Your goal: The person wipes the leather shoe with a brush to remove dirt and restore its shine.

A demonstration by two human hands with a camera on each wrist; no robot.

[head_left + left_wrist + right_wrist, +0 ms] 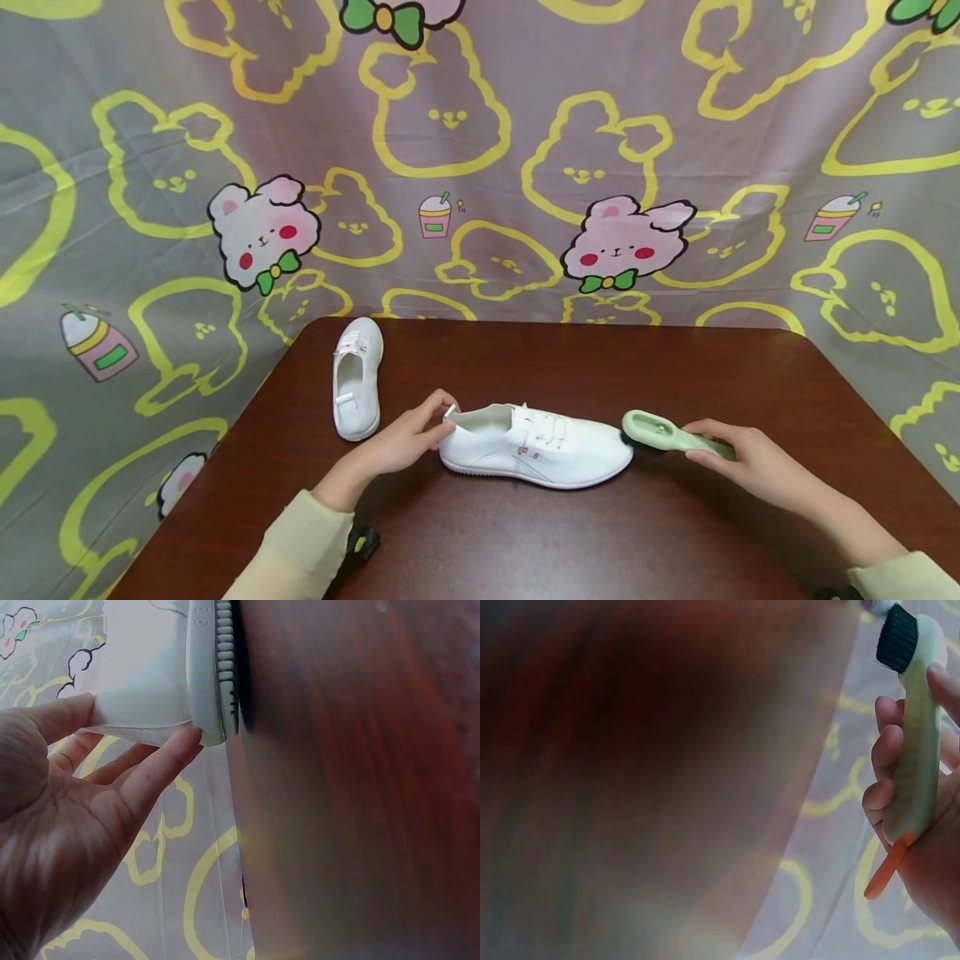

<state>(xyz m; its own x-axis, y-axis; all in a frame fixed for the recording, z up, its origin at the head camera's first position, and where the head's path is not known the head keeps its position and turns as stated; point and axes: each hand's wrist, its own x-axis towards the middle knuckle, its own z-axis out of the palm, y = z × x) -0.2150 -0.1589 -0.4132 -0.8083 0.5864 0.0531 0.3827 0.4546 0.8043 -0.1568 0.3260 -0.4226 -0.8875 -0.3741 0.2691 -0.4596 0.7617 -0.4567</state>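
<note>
A white lace-up shoe lies sole-down mid-table, toe pointing right. My left hand holds it by the heel; in the left wrist view the thumb and fingers pinch the heel's back edge. My right hand grips the handle of a pale green shoe brush, whose head is at the shoe's toe. Dark bristles and an orange strap at the handle's end show in the right wrist view. Whether the bristles press on the toe is hard to tell.
A second white shoe stands at the table's back left, toe away from me. Behind the brown table hangs a patterned cloth. A black strap piece sits by my left sleeve.
</note>
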